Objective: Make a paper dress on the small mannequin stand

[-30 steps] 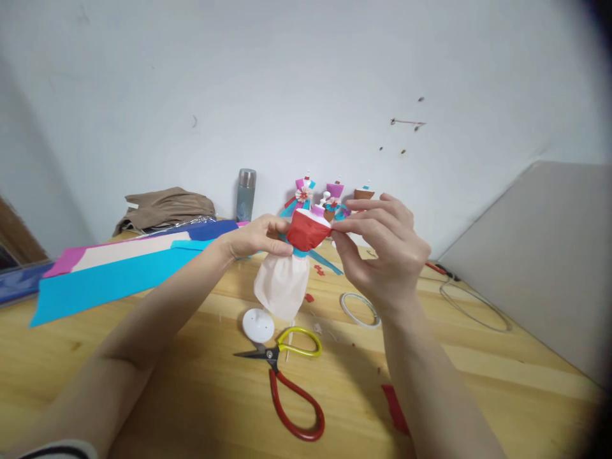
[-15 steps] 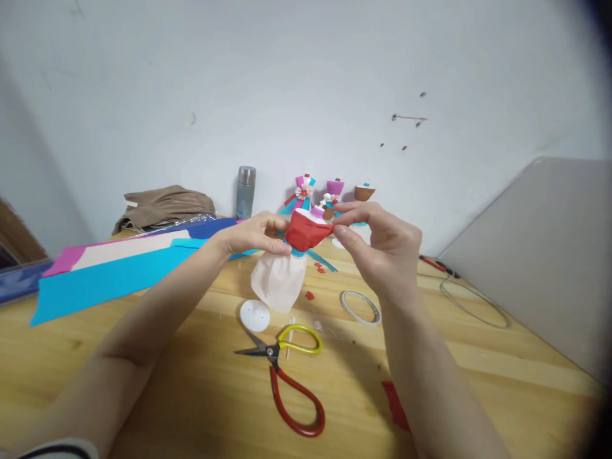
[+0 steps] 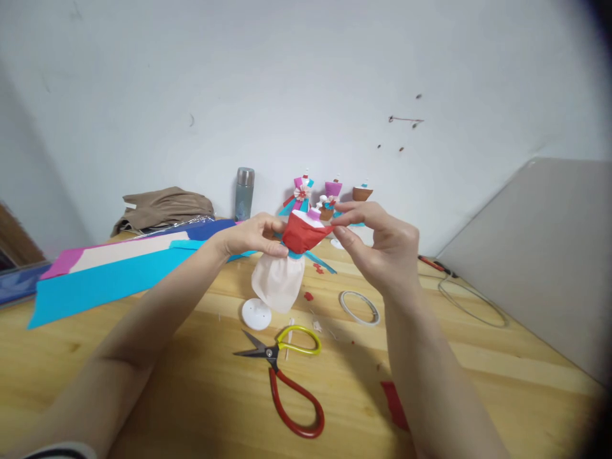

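Note:
I hold a small paper doll dress (image 3: 287, 268) above the wooden table (image 3: 143, 370). It has a red crepe top (image 3: 302, 233), a blue waist band and a pale pink skirt. My left hand (image 3: 253, 236) pinches the dress at its waist on the left side. My right hand (image 3: 377, 245) pinches the right edge of the red top between thumb and forefinger. Below the dress lie a white round stand (image 3: 257, 313) and scissors (image 3: 284, 373) with one yellow and one red handle.
Crepe paper sheets (image 3: 109, 271) in blue, pink and cream lie at the left. Several finished doll dresses (image 3: 329, 194) stand by the wall beside a metal bottle (image 3: 244, 193) and brown cloth (image 3: 165, 207). A tape ring (image 3: 359, 307), wire loop (image 3: 471, 303) and grey board (image 3: 540, 255) are at the right.
My right hand has drawn its fingers in, from spread over the red top to a pinch on its right edge. The dress has shifted slightly left.

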The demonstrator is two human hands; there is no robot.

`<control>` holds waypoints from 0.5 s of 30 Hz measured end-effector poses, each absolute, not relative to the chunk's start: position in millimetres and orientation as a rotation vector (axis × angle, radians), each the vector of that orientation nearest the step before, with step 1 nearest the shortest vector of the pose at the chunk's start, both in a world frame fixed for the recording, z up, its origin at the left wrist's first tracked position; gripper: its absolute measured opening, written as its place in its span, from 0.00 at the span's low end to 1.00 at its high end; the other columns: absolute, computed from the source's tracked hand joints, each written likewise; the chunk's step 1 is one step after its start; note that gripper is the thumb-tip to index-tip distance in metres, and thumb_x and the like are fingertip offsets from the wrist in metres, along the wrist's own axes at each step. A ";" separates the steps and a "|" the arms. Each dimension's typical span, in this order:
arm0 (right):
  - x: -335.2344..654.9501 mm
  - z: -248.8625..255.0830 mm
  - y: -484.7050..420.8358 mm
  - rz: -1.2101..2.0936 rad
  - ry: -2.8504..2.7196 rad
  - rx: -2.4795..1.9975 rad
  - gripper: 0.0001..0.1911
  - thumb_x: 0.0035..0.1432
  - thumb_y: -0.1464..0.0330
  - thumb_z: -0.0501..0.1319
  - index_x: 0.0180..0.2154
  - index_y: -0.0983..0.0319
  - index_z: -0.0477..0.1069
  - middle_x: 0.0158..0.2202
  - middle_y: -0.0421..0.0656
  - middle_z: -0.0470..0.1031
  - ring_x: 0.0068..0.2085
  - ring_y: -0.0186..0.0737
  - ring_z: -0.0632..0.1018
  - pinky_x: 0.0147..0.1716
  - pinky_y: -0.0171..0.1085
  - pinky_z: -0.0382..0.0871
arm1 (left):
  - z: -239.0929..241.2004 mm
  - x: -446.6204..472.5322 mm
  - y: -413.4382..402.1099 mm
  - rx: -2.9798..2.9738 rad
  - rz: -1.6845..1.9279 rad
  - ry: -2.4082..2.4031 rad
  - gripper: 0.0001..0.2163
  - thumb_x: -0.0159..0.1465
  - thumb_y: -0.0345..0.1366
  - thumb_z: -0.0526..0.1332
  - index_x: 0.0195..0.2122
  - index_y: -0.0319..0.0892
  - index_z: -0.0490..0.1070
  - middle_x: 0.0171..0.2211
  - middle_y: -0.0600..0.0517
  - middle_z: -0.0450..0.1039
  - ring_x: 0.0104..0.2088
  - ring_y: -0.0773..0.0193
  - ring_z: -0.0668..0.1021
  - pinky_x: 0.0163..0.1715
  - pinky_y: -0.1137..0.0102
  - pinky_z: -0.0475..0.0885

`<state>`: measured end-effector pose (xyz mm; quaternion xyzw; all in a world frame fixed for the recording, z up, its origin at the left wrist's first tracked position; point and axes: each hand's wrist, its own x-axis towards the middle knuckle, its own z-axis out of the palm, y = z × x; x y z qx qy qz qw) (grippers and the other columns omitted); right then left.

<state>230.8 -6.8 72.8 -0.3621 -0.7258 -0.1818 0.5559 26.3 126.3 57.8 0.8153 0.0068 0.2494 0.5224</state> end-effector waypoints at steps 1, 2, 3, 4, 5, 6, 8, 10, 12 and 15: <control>230.8 73.6 -8.0 -0.432 -1.706 -0.853 0.04 0.57 0.73 0.65 0.32 0.57 0.75 0.33 0.42 0.80 0.44 0.47 0.82 0.47 0.49 0.75 | 58.2 26.4 125.8 1.961 0.595 0.021 0.16 0.48 0.43 0.75 0.37 0.41 0.83 0.38 0.47 0.82 0.45 0.56 0.80 0.49 0.64 0.74; 230.5 74.5 -9.4 -0.433 -1.696 -0.848 0.04 0.57 0.73 0.64 0.32 0.57 0.75 0.34 0.42 0.80 0.44 0.47 0.82 0.46 0.49 0.75 | 58.9 26.5 124.9 1.968 0.596 0.031 0.16 0.49 0.43 0.75 0.37 0.41 0.83 0.38 0.47 0.82 0.44 0.57 0.80 0.48 0.64 0.74; 229.9 75.4 -11.1 -0.437 -1.686 -0.841 0.04 0.57 0.73 0.64 0.33 0.57 0.75 0.34 0.42 0.80 0.44 0.47 0.82 0.46 0.49 0.75 | 59.8 26.5 123.5 1.977 0.603 0.047 0.16 0.49 0.42 0.75 0.37 0.41 0.83 0.38 0.48 0.82 0.43 0.57 0.80 0.48 0.65 0.74; 229.1 76.5 -12.9 -0.449 -1.674 -0.829 0.04 0.57 0.73 0.64 0.33 0.57 0.75 0.34 0.42 0.80 0.44 0.47 0.82 0.46 0.50 0.75 | 61.0 26.5 121.5 1.989 0.617 0.064 0.16 0.50 0.42 0.74 0.38 0.41 0.83 0.38 0.48 0.82 0.42 0.58 0.80 0.47 0.65 0.75; 228.0 77.7 -14.7 -0.473 -1.666 -0.818 0.04 0.58 0.73 0.64 0.33 0.57 0.75 0.34 0.42 0.80 0.44 0.47 0.82 0.46 0.50 0.75 | 62.6 26.5 119.0 2.006 0.635 0.081 0.16 0.50 0.42 0.74 0.38 0.40 0.83 0.38 0.48 0.82 0.41 0.58 0.80 0.46 0.65 0.75; 226.9 78.9 -16.5 -0.507 -1.664 -0.807 0.04 0.58 0.73 0.64 0.33 0.57 0.75 0.34 0.42 0.80 0.43 0.47 0.82 0.46 0.50 0.75 | 64.3 26.5 116.1 2.032 0.655 0.096 0.16 0.51 0.42 0.73 0.38 0.40 0.82 0.38 0.48 0.82 0.40 0.59 0.80 0.45 0.66 0.75; 224.5 81.6 -19.6 -0.597 -1.681 -0.797 0.04 0.59 0.72 0.64 0.33 0.56 0.74 0.32 0.41 0.79 0.43 0.47 0.81 0.46 0.51 0.75 | 67.7 26.7 109.9 2.111 0.701 0.120 0.15 0.52 0.42 0.72 0.39 0.39 0.82 0.38 0.48 0.82 0.40 0.59 0.80 0.44 0.66 0.75; 222.2 84.4 -21.9 -0.704 -1.721 -0.808 0.05 0.58 0.72 0.65 0.33 0.55 0.74 0.30 0.41 0.78 0.42 0.48 0.81 0.45 0.51 0.75 | 70.0 27.8 104.0 2.211 0.765 0.143 0.14 0.54 0.42 0.70 0.38 0.39 0.81 0.39 0.48 0.82 0.41 0.59 0.80 0.44 0.65 0.74; 220.1 87.0 -24.0 -0.798 -1.755 -0.830 0.05 0.58 0.72 0.65 0.32 0.55 0.74 0.28 0.40 0.76 0.42 0.49 0.81 0.44 0.52 0.75 | 70.3 30.3 99.1 2.305 0.844 0.152 0.13 0.56 0.42 0.69 0.38 0.39 0.81 0.40 0.47 0.81 0.42 0.59 0.79 0.45 0.65 0.73; 216.8 88.9 -27.8 -0.887 -1.750 -0.870 0.07 0.59 0.72 0.64 0.31 0.53 0.73 0.27 0.40 0.74 0.41 0.50 0.81 0.46 0.54 0.73 | 68.5 36.2 92.4 2.477 1.017 0.220 0.09 0.58 0.41 0.67 0.35 0.41 0.79 0.37 0.48 0.80 0.40 0.59 0.79 0.45 0.65 0.72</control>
